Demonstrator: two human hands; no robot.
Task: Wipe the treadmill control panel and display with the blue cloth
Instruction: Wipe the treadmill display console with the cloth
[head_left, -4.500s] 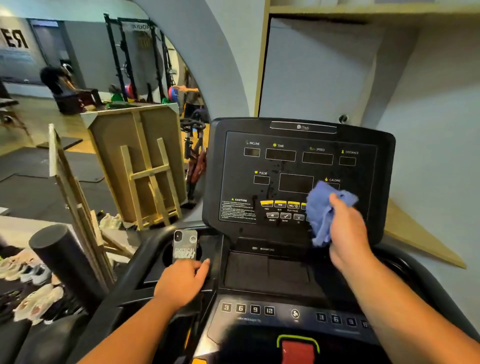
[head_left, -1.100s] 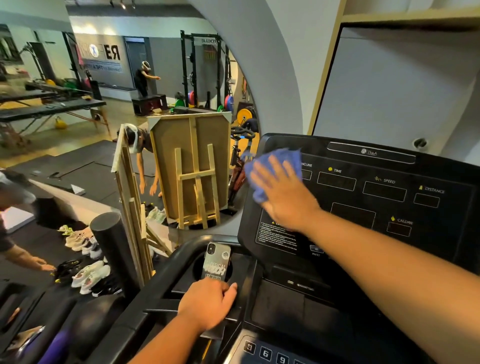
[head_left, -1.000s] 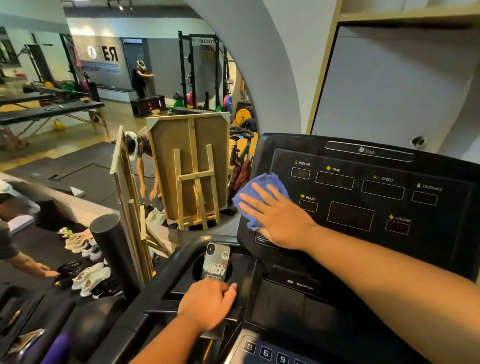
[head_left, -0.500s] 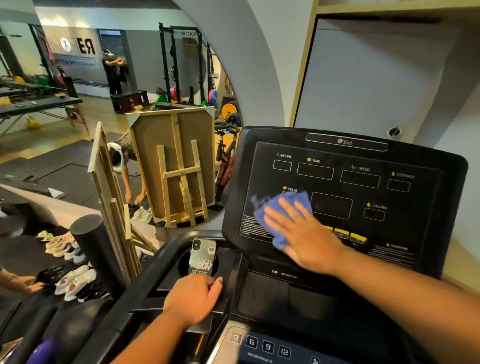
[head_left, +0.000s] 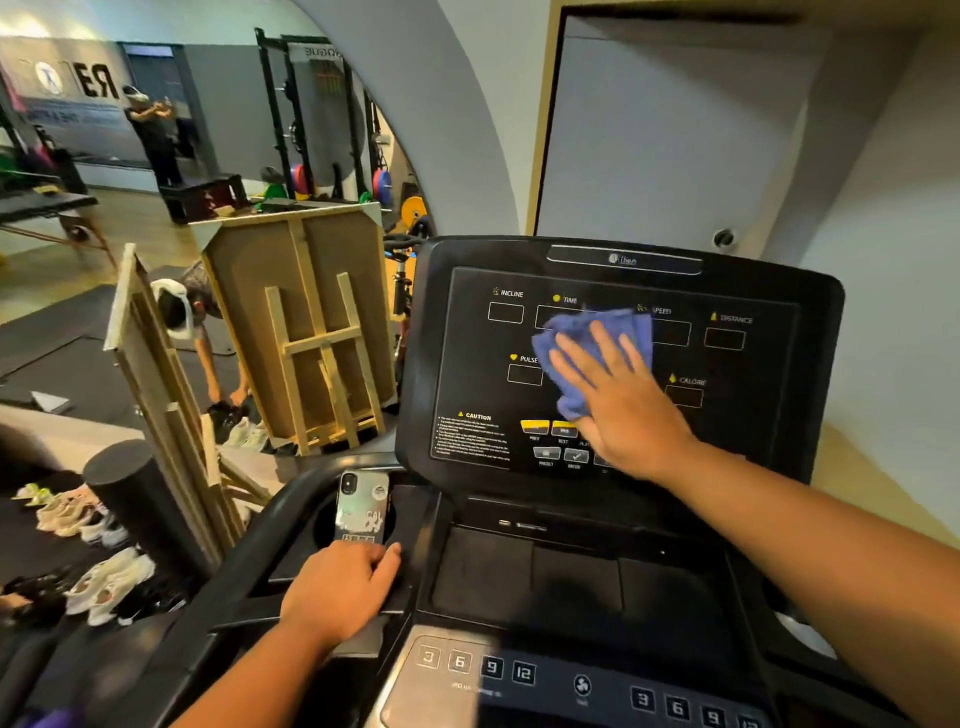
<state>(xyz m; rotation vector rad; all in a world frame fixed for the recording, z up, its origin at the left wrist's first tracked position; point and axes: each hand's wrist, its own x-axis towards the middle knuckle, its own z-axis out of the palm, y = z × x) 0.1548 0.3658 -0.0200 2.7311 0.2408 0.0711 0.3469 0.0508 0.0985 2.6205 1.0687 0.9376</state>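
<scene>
Head cam | step: mid-wipe of display | right hand (head_left: 623, 400) grip spread flat, pressing blue cloth (head_left: 587, 353) on control panel (head_left: 753, 415) ctr, by TIME/PULSE | left hand (head_left: 337, 592) curled on console edge | next: likely sweep twd right edge, unwiped windows, steady pressure

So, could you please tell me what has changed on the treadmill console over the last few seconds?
The right hand swept the crumpled blue cloth from the black display panel's lower right across to its left edge, then back up to the middle under TIME, fingers now flat rather than bunched. The left hand stayed resting on the console beside the stickered phone.
</scene>
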